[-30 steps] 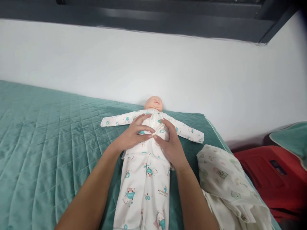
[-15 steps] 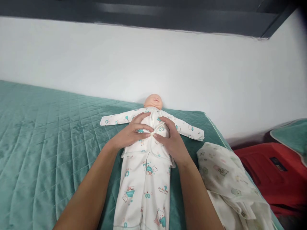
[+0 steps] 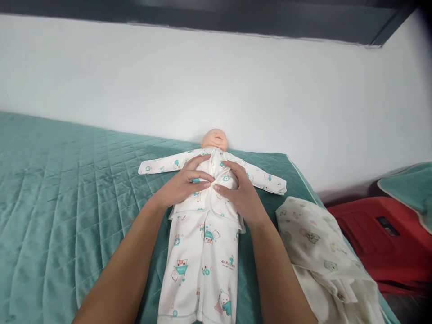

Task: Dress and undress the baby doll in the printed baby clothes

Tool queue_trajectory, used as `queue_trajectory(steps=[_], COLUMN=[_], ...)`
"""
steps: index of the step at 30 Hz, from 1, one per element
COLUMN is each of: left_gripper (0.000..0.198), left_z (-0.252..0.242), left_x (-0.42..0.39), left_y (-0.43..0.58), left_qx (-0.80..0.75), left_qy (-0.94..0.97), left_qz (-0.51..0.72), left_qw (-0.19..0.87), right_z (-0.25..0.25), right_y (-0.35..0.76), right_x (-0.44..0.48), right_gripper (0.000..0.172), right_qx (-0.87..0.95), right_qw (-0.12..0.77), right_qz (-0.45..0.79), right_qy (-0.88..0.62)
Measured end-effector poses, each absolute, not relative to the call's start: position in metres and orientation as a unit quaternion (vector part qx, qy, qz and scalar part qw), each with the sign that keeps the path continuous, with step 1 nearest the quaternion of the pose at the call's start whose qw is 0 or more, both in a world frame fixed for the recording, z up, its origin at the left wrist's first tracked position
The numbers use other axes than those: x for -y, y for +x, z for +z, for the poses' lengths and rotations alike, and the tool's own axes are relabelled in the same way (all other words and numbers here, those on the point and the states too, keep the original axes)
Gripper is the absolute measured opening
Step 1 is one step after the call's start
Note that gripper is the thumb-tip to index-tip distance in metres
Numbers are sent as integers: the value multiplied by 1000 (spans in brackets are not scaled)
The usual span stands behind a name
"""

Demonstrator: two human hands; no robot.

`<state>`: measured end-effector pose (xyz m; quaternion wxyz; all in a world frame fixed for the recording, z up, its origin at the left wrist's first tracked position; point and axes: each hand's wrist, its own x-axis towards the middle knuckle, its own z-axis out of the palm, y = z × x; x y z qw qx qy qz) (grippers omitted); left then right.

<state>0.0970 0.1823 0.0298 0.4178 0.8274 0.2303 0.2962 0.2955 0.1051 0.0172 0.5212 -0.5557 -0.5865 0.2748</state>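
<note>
A baby doll [image 3: 214, 139] lies on its back, sleeves spread to both sides, in a white printed baby shirt [image 3: 221, 204] and matching pants [image 3: 199, 270]. Over the chest, my left hand [image 3: 189, 177] pinches the shirt's front edge between thumb and finger. From the other side my right hand [image 3: 238, 184] has its thumb on the same spot of the front opening, its fingers resting on the cloth higher up. The two thumbs nearly meet at a small pale fastening, partly covered by the fingertips.
A green quilted cover [image 3: 67, 202] lies beneath the doll, against a white wall [image 3: 168, 81]. Crumpled printed cloth [image 3: 313, 238] lies to the right. Beyond the edge stands a red chair or case [image 3: 378, 238] with green cloth [image 3: 410, 186] over it. A dark ledge [image 3: 202, 18] juts out above.
The view has shifted slightly, so everything sits a little higher. Both hands keep their hold at the shirt front, with the thumbs still close together.
</note>
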Motion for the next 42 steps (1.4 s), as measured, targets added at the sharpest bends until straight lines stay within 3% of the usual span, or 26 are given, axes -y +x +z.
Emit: queue_trajectory(steps=[14,25,31,34,37,39,42], left_gripper=[23,15,10,10,18,24,31], left_z=[31,31,33,31,24,17,8], left_x=[-181,-173,-174,-180,-193,-201,-207], left_y=[99,104,101,96,88,84,85], left_qx=[-246,-270,-259,-257,-282,-354,-500], left_qy=[830,823,772,632,445,376,428], left_qz=[282,335,360,481,607,630,562], left_qw=[412,372,456,550,595,580,500], right_z=[19,17,24,25,20,14,4], right_y=[297,296,295,298,309,316,318], right_x=[-110,-105,-99,-98,-102,-106,-110], right_gripper=[48,12,12,14,17,26,38], right_qx=[603,612,524,383,214,144,156], right_qw=[508,522,627,731,812,806,735], right_qz=[254,244,339,365,313,288,268], right_qy=[-561,-542,-467,-430,-443,-497,-603])
